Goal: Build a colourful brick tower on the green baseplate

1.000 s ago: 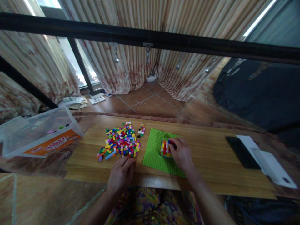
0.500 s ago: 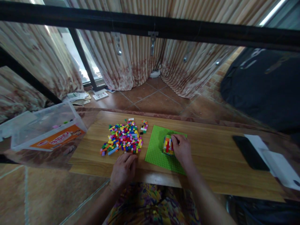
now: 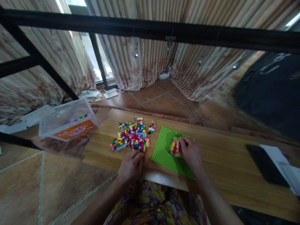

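A block-shaped build of colourful toy bricks [image 3: 174, 147] stands on a green baseplate [image 3: 161, 153]. My right hand [image 3: 191, 153] touches the build's top right side, thumb and fingers pinched together. Whatever sits between those fingertips is hidden. At the front edge of a loose pile of mixed bricks [image 3: 133, 135], my left hand [image 3: 131, 165] rests on the table with curled fingers. I cannot make out anything inside it. Between pile and baseplate lies a small separate group of bricks [image 3: 152, 126].
A clear plastic box [image 3: 50, 125] with an orange label stands left of the wooden table [image 3: 220, 156]. On the table's right are a dark flat object [image 3: 264, 164] and white sheets [image 3: 276, 154]. A black metal bar [image 3: 150, 28] crosses before striped curtains [image 3: 154, 62].
The view has swung left, so everything sits farther right in the picture. Both hands keep nearly the same places, the right at the build and the left by the pile.
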The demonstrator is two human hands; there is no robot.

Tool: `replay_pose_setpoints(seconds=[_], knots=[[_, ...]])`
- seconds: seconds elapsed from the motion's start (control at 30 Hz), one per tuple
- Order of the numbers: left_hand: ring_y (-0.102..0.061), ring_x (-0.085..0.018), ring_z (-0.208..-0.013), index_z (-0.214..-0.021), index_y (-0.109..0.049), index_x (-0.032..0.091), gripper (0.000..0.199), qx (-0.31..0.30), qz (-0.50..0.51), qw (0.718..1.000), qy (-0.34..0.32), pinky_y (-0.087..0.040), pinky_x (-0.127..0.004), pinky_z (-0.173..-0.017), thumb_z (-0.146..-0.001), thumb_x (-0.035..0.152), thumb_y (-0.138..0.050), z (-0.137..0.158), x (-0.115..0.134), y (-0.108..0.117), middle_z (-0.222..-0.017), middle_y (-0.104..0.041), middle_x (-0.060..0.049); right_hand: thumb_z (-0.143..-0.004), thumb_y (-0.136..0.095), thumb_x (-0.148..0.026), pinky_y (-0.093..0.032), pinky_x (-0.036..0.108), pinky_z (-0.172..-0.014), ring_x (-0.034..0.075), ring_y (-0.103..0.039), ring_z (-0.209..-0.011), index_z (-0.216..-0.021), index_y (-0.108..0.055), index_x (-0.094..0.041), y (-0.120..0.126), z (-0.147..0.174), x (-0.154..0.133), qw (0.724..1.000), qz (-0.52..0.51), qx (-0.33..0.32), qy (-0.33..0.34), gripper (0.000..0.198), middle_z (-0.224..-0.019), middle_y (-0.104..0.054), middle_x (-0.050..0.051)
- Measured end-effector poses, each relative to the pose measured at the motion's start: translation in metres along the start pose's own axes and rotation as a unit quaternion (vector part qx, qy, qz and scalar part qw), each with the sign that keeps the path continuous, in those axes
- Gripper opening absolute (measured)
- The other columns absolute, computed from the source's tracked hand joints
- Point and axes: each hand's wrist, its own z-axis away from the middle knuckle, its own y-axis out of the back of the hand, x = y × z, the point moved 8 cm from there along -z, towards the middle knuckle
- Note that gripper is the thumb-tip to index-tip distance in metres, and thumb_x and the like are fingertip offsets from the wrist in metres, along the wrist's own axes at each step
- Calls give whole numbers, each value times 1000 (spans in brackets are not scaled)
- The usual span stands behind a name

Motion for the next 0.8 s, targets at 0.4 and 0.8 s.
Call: replay_pose_setpoints(seconds=[0.4,0.8], knots=[[-60,-19,-85,-95,-66,19,18,-6,15,1000,11,-50,-32,-76,-94,20,-47,1,0,0,-89,-63,-7,-92,-49,-19,-44,33,-88,22,-57,-95,-102,-73,-21,-58,-5,-127,972,3,-119,201,25,-95,-68,7],[-60,-19,-84,-95,-65,20,17,-12,2,1000,10,-49,-32,-75,-94,19,-48,1,-1,-1,-88,-63,-6,-93,-51,-21,-42,31,-90,20,-56,-101,-84,-71,-20,-97,-15,-141,963,53,-174,197,22,-101,-66,8]])
